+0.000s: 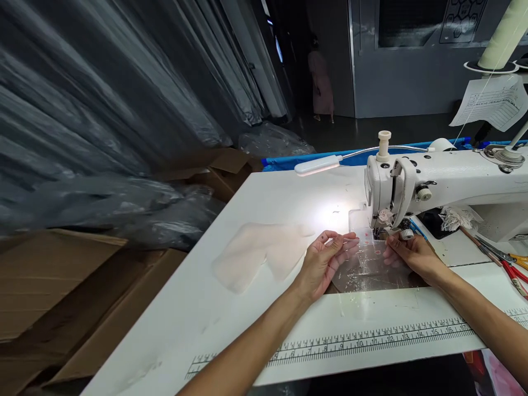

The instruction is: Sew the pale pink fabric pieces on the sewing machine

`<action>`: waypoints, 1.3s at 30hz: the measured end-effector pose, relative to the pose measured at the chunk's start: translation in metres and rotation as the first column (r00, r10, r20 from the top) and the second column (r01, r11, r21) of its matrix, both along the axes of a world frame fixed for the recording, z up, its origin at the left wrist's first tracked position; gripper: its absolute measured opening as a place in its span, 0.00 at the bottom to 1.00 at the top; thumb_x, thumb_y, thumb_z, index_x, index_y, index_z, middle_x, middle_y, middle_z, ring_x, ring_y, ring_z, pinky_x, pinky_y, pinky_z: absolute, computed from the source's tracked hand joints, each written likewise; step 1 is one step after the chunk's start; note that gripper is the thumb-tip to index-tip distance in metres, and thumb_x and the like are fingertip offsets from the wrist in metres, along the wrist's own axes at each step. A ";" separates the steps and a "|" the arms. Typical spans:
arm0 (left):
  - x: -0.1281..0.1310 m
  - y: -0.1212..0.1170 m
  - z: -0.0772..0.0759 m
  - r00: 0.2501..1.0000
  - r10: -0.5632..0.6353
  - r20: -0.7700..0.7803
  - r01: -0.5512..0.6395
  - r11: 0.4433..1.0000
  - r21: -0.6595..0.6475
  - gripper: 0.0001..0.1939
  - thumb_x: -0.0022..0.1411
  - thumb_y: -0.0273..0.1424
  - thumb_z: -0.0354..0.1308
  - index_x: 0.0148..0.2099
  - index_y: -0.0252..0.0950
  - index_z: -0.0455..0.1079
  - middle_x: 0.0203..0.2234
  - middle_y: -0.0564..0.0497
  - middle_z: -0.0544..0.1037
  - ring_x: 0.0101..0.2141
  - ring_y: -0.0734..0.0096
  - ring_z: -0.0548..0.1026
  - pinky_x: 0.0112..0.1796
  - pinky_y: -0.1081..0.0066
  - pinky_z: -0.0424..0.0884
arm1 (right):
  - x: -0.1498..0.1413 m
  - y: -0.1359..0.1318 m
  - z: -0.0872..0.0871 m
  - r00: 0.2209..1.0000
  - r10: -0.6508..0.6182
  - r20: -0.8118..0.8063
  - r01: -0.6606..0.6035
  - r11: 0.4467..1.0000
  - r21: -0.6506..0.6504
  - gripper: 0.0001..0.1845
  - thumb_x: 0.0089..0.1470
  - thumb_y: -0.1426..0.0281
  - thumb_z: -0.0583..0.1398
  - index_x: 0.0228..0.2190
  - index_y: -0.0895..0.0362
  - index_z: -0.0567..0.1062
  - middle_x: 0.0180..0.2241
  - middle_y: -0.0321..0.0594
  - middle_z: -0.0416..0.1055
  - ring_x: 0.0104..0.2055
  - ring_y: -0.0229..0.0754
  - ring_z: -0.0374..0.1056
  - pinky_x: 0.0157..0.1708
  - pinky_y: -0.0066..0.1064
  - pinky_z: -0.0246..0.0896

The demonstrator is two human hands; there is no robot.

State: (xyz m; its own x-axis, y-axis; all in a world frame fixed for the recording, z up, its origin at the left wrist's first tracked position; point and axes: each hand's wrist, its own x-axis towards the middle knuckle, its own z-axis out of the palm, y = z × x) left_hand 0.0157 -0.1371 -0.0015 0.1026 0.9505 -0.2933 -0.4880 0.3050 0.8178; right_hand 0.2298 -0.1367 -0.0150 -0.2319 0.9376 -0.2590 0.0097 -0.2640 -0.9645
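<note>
Both my hands are at the needle end of a white sewing machine (445, 176). Left of the needle, my left hand (324, 261) pinches thumb against fingers; whatever is between them is too thin to make out. My right hand (414, 256) is closed just right of the presser foot (377, 233), fingertips pressed together, their contents hidden. Beneath both hands lies a see-through cover plate (367, 275) dotted with small scraps. A pale, sheer piece of fabric (256, 253) rests flat on the white table (198, 308), left of my left hand.
A lit lamp (317, 165) shines beside the machine head. Scissors (513, 269) and a lace bundle (456, 218) lie at the right. A printed ruler (358, 344) follows the front edge. Cardboard boxes (82, 308) stand left; a person (320, 82) is far back.
</note>
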 end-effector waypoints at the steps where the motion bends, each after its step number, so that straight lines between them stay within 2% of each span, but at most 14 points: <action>1: 0.000 0.001 0.000 1.000 -0.004 -0.022 0.004 1.000 -0.005 0.16 0.52 0.27 0.72 0.31 0.34 0.65 0.35 0.45 0.82 0.41 0.61 0.82 0.50 0.60 0.77 | 0.001 0.000 -0.001 1.000 0.022 0.008 -0.022 1.000 0.012 0.36 0.36 0.35 0.65 0.29 0.55 0.71 0.28 0.40 0.75 0.32 0.46 0.75 0.36 0.38 0.73; 7: 0.003 -0.006 0.006 0.992 -0.021 -0.123 0.021 1.000 -0.002 0.16 0.52 0.29 0.72 0.32 0.33 0.65 0.32 0.45 0.82 0.39 0.63 0.82 0.47 0.64 0.78 | 0.014 -0.015 0.008 0.924 0.361 0.124 -0.365 0.931 0.014 0.31 0.41 0.49 0.72 0.39 0.56 0.73 0.33 0.38 0.76 0.35 0.40 0.74 0.36 0.32 0.70; 10: -0.002 -0.025 0.010 0.958 -0.187 -0.216 0.194 0.981 0.013 0.21 0.49 0.37 0.74 0.33 0.34 0.66 0.31 0.45 0.82 0.36 0.62 0.82 0.39 0.67 0.80 | 0.030 -0.033 0.021 0.829 0.554 0.075 -0.542 0.829 -0.138 0.30 0.40 0.50 0.72 0.36 0.58 0.73 0.31 0.39 0.77 0.30 0.37 0.73 0.31 0.29 0.68; 12: -0.007 -0.038 0.011 0.884 -0.323 -0.337 0.352 0.936 0.026 0.22 0.49 0.41 0.73 0.36 0.35 0.66 0.32 0.46 0.81 0.34 0.62 0.82 0.32 0.68 0.80 | 0.043 -0.039 0.027 0.808 0.589 -0.001 -0.576 0.790 -0.211 0.30 0.40 0.49 0.71 0.36 0.59 0.73 0.30 0.38 0.77 0.27 0.36 0.72 0.27 0.27 0.66; 15: -0.011 -0.041 0.010 0.737 -0.306 -0.603 0.454 0.884 0.107 0.18 0.55 0.43 0.67 0.39 0.37 0.67 0.31 0.48 0.79 0.30 0.63 0.80 0.25 0.69 0.77 | 0.054 -0.032 0.030 0.870 0.483 0.100 -0.466 0.871 -0.156 0.30 0.41 0.50 0.71 0.37 0.59 0.73 0.29 0.38 0.76 0.26 0.37 0.72 0.25 0.27 0.65; 18: -0.009 -0.023 0.006 0.559 0.043 -0.828 0.455 0.819 0.350 0.11 0.58 0.38 0.62 0.42 0.39 0.71 0.31 0.48 0.79 0.31 0.62 0.79 0.32 0.65 0.76 | 0.049 -0.013 0.026 0.911 0.228 0.343 -0.261 0.964 0.052 0.21 0.46 0.54 0.67 0.34 0.58 0.74 0.27 0.38 0.74 0.28 0.39 0.70 0.26 0.29 0.62; 20: -0.007 -0.009 0.002 0.452 0.248 -0.857 0.506 0.719 0.475 0.09 0.58 0.35 0.61 0.41 0.39 0.75 0.35 0.44 0.80 0.36 0.58 0.78 0.40 0.60 0.74 | 0.042 -0.003 0.023 0.858 0.048 0.511 -0.184 0.958 0.219 0.15 0.49 0.57 0.64 0.29 0.57 0.73 0.24 0.37 0.72 0.28 0.40 0.68 0.25 0.30 0.59; 22: -0.005 0.000 -0.002 0.438 0.282 -0.853 0.607 0.607 0.513 0.09 0.57 0.34 0.62 0.40 0.40 0.77 0.41 0.42 0.81 0.41 0.53 0.78 0.46 0.55 0.71 | 0.037 0.001 0.023 0.803 -0.050 0.594 -0.183 0.928 0.326 0.14 0.51 0.58 0.62 0.26 0.56 0.71 0.23 0.36 0.70 0.26 0.40 0.65 0.25 0.30 0.57; 24: -0.004 0.003 -0.007 0.485 0.206 -0.850 0.688 0.509 0.516 0.10 0.55 0.34 0.64 0.42 0.42 0.79 0.44 0.44 0.81 0.43 0.53 0.78 0.49 0.55 0.69 | 0.036 0.001 0.025 0.791 -0.023 0.611 -0.231 0.915 0.332 0.13 0.50 0.58 0.61 0.27 0.55 0.71 0.23 0.35 0.70 0.26 0.40 0.64 0.25 0.31 0.56; 26: -0.004 0.001 -0.012 0.524 0.146 -0.839 0.708 0.472 0.525 0.11 0.54 0.34 0.66 0.42 0.44 0.79 0.44 0.45 0.82 0.43 0.54 0.78 0.50 0.55 0.67 | 0.039 -0.001 0.026 0.793 0.039 0.608 -0.273 0.915 0.297 0.12 0.48 0.59 0.62 0.27 0.55 0.70 0.23 0.34 0.70 0.27 0.41 0.65 0.28 0.32 0.58; 32: -0.009 -0.003 -0.010 0.554 0.165 -0.816 0.670 0.495 0.554 0.12 0.52 0.36 0.69 0.41 0.44 0.80 0.43 0.45 0.82 0.42 0.54 0.78 0.49 0.54 0.67 | 0.044 -0.004 0.026 0.860 0.091 0.502 -0.221 0.953 0.206 0.15 0.47 0.57 0.63 0.28 0.56 0.69 0.22 0.31 0.61 0.25 0.37 0.57 0.28 0.32 0.54; 34: -0.015 -0.003 -0.006 0.579 0.134 -0.805 0.634 0.547 0.547 0.13 0.53 0.39 0.68 0.41 0.42 0.79 0.39 0.44 0.82 0.39 0.57 0.78 0.43 0.58 0.71 | 0.036 -0.004 0.025 0.891 0.143 0.431 -0.236 0.957 0.168 0.18 0.48 0.54 0.63 0.28 0.57 0.71 0.22 0.30 0.59 0.24 0.35 0.55 0.26 0.30 0.52; 37: -0.025 -0.002 0.000 0.662 -0.119 -0.740 0.587 0.697 0.413 0.20 0.58 0.46 0.61 0.45 0.37 0.77 0.33 0.45 0.79 0.30 0.64 0.75 0.29 0.68 0.71 | 0.012 -0.005 0.025 0.926 0.207 0.317 -0.254 0.960 0.116 0.20 0.48 0.53 0.66 0.31 0.57 0.74 0.26 0.33 0.65 0.27 0.35 0.60 0.26 0.29 0.55; 39: -0.029 -0.002 0.004 0.705 -0.314 -0.636 0.590 0.757 0.281 0.27 0.57 0.51 0.60 0.50 0.36 0.73 0.33 0.45 0.78 0.28 0.66 0.75 0.24 0.71 0.69 | -0.007 -0.005 0.025 0.947 0.217 0.236 -0.242 0.967 0.083 0.21 0.47 0.54 0.68 0.35 0.57 0.75 0.29 0.36 0.69 0.29 0.36 0.64 0.27 0.28 0.59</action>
